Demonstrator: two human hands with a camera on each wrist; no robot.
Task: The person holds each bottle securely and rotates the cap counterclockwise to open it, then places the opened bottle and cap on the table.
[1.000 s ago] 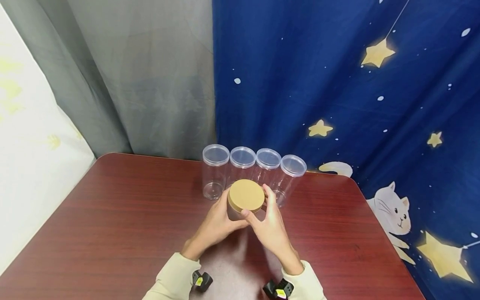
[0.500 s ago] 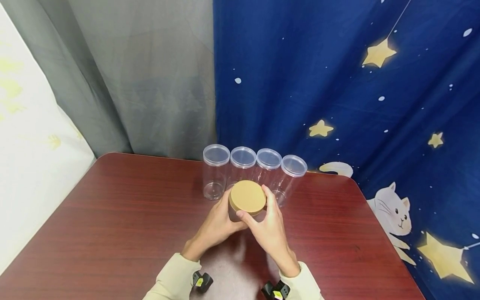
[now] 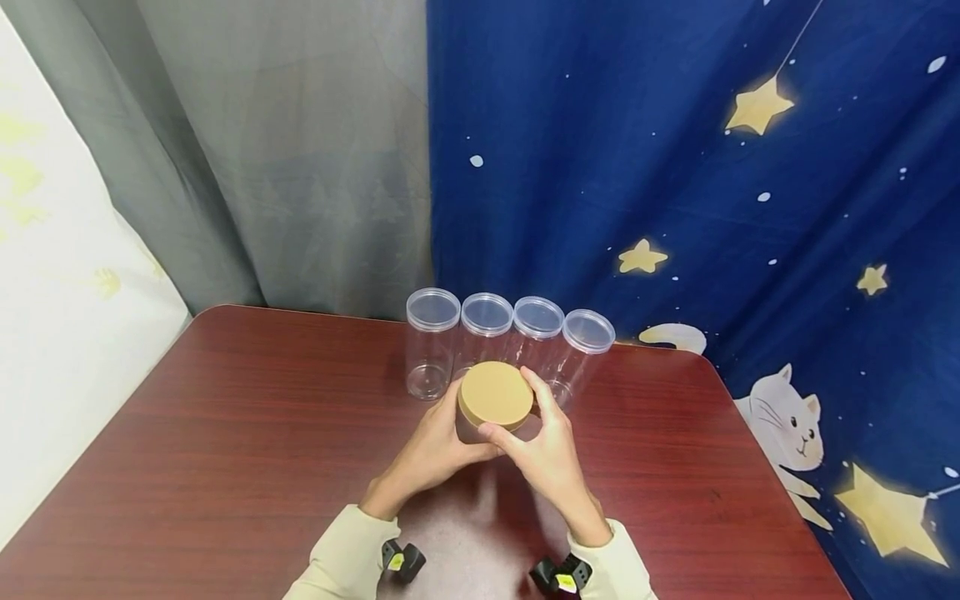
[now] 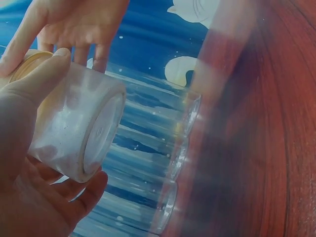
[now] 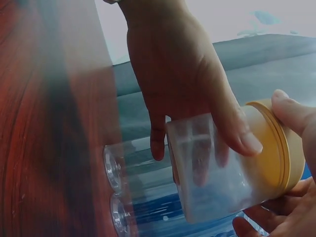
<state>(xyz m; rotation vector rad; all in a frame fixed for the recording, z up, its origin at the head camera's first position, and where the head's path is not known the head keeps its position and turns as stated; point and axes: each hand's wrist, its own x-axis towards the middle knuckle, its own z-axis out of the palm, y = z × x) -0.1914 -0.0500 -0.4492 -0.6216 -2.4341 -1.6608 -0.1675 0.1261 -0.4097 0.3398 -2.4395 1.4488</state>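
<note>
Between both hands is a short, wide jar with a frosted clear body [image 4: 74, 123] and a tan screw lid [image 3: 495, 393]. The left hand [image 3: 431, 446] grips the body, its thumb [image 5: 242, 138] along the side and fingers curled round the far side. At the lid's rim, the right hand [image 3: 551, 454] pinches with thumb and fingers. In the left wrist view the jar lies tilted, its round base [image 4: 103, 133] facing the camera and part of the lid covered by a thumb. The lid sits on the jar's mouth.
Just behind the hands, several tall clear jars with translucent lids [image 3: 433, 310] stand in a row along the far edge of the reddish-brown wooden table [image 3: 285, 433]. A grey curtain [image 3: 315, 150] and a blue star-patterned curtain [image 3: 570, 167] hang beyond it.
The right hand's thumb and wrist swing slightly left, then back right around the lid's rim. The jar shifts a touch to the right, while the left hand keeps its grip.
</note>
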